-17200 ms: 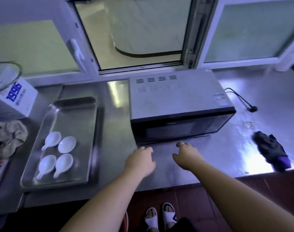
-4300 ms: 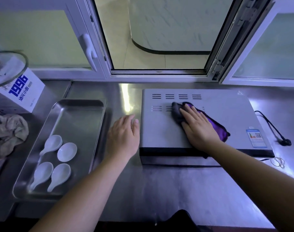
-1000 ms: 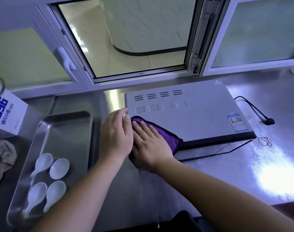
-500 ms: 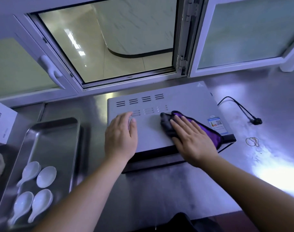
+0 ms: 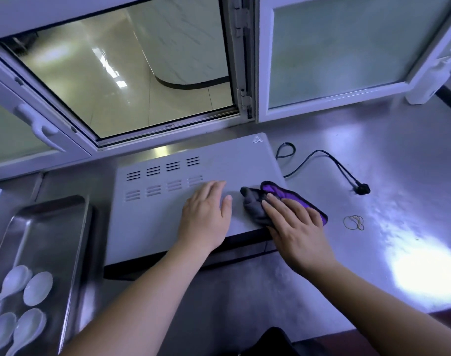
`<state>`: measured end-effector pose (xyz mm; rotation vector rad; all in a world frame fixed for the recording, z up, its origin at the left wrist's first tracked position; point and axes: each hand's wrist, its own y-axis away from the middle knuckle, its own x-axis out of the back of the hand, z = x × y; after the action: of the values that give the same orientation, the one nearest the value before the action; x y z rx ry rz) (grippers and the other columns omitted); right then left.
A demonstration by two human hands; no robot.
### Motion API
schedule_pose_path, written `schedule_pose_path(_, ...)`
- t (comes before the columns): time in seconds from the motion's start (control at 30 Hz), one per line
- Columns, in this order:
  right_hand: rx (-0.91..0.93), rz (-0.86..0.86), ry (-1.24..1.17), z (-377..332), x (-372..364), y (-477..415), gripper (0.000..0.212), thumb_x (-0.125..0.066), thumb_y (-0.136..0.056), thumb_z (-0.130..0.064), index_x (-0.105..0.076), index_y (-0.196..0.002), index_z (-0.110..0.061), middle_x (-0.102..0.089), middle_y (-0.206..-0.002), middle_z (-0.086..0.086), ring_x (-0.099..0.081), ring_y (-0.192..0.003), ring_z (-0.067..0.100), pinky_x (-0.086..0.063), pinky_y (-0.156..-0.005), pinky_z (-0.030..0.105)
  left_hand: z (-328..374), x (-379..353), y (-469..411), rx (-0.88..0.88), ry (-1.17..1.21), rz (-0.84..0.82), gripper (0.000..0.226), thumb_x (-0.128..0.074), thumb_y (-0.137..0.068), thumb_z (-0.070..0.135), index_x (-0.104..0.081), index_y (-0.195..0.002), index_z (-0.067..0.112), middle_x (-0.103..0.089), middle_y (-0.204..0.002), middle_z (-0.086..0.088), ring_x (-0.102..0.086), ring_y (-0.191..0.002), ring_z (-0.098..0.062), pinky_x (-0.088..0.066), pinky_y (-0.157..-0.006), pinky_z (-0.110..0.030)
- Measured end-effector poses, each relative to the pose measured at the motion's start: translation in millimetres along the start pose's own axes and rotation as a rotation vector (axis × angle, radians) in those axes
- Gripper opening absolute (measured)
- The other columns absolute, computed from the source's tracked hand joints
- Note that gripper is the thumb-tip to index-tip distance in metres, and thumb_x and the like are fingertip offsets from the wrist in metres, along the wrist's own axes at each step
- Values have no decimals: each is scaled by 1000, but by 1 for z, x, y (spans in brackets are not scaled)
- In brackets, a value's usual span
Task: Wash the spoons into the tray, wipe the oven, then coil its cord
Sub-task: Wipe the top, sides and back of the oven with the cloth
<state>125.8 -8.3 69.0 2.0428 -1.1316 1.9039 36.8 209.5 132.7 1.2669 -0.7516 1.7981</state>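
Oven [image 5: 167,209] is seen from above: flat grey metal top, dark front edge at near side, set on steel counter [image 5: 373,155] below an opened window [image 5: 116,73]. 8 vent-slot groups are counted on the top, 2 rows of 4, toward far left. 1 small warning triangle [image 5: 257,140] is printed at far-right corner.

1 cloth [image 5: 291,199], purple w/ a grey fold, is pressed onto near-right corner of oven top; part of it is hung past the right edge. It is covered by R hand [image 5: 293,224]: fingers straight, laid flat on the cloth, not curled round it. L hand [image 5: 206,217] is laid flat on oven top just left of cloth, fingers straight, nothing held. Whether thumb and cloth are in contact can't be told.

1 black cord [image 5: 322,155] is left loose on counter right of oven: 1 small loop by far-right corner, then a curve out to 1 plug [image 5: 361,188]. Not coiled. A small bunch of rubber bands [image 5: 354,222] is seen on near side of plug, apart from cloth; count can't be told.

1 steel tray [image 5: 52,222] is placed just left of oven. 4 white spoons [image 5: 38,287] are grouped 2 by 2 in its near end; the nearest pair is partly cut by frame edge.
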Motion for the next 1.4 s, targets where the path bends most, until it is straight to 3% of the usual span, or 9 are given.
schedule_pose_path(0.23,-42,82,-318,23,2,15,42,-49,-105,-23,-58,-144,-10,-51,-154,0,-55,-125,37,-45,-104,49,43,-27,-21,-9,-34,-24,48,-44,-106,37,-50,-151,19,-42,-162,0,-37,-150,-23,-34,-119,-42)
schedule_pose_path(0.4,-289,18,-640,19,6,19,46,-42,-105,-28,-50,-149,-17,-41,-158,-11,-45,-136,21,-25,-119,24,65,-44,-37,-29,-35,-59,52,-43,-106,29,-40,-158,20,-24,-171,2,-16,-159,-20,-23,-125,-42)
schedule_pose_path(0.67,-378,-51,-1011,38,-2,23,46,-40,-108,-19,-43,-154,-23,-39,-161,-9,-33,-149,10,-23,-121,24,80,-55,-47,-8,-79,2,61,-30,-103,41,-36,-161,24,-26,-171,4,-16,-159,-16,-15,-128,-38)
schedule_pose_path(0.83,-570,-157,-1174,49,-34,35,20,-35,-110,-24,-54,-108,-19,-59,-101,-3,-56,-97,22,-47,-91,43,84,-56,-46,6,-92,36,61,-33,-101,44,-41,-159,23,-32,-168,4,-20,-158,-14,-18,-128,-39)
schedule_pose_path(0.97,-671,-224,-1157,54,-71,45,22,-34,-108,-33,-52,-105,-22,-59,-100,-3,-56,-97,24,-48,-91,48,85,-56,-46,18,-91,36,60,-35,-101,43,-41,-158,25,-30,-169,6,-21,-158,-13,-18,-128,-37)
schedule_pose_path(1.1,-856,-358,-1180,62,-103,51,29,-36,-107,-39,-53,-129,-48,-60,-124,-33,-53,-118,-10,-41,-102,15,87,-56,-46,20,-89,28,60,-36,-101,40,-41,-158,23,-31,-169,5,-22,-158,-14,-21,-127,-40)
schedule_pose_path(1.2,-951,-421,-1208,68,-118,49,40,-39,-108,-35,-48,-143,-51,-42,-108,-66,-37,-105,-39,-22,-83,-14,87,-56,-47,24,-87,31,60,-36,-101,40,-40,-159,23,-31,-169,6,-22,-158,-13,-20,-127,-39)
schedule_pose_path(1.27,-1018,-433,-1223,69,-124,45,44,-41,-108,-33,-47,-151,-30,-40,-109,-58,-35,-101,-34,-20,-79,-14,87,-56,-46,23,-89,29,60,-36,-101,40,-40,-159,24,-30,-169,7,-21,-158,-12,-19,-127,-38)
schedule_pose_path(1.4,-1168,-493,-1288,72,-128,30,34,-38,-105,-32,-61,-130,-33,-58,-120,-28,-54,-109,2,-36,-92,17,86,-57,-47,15,-99,30,60,-36,-102,40,-39,-159,24,-28,-169,8,-19,-158,-11,-18,-128,-37)
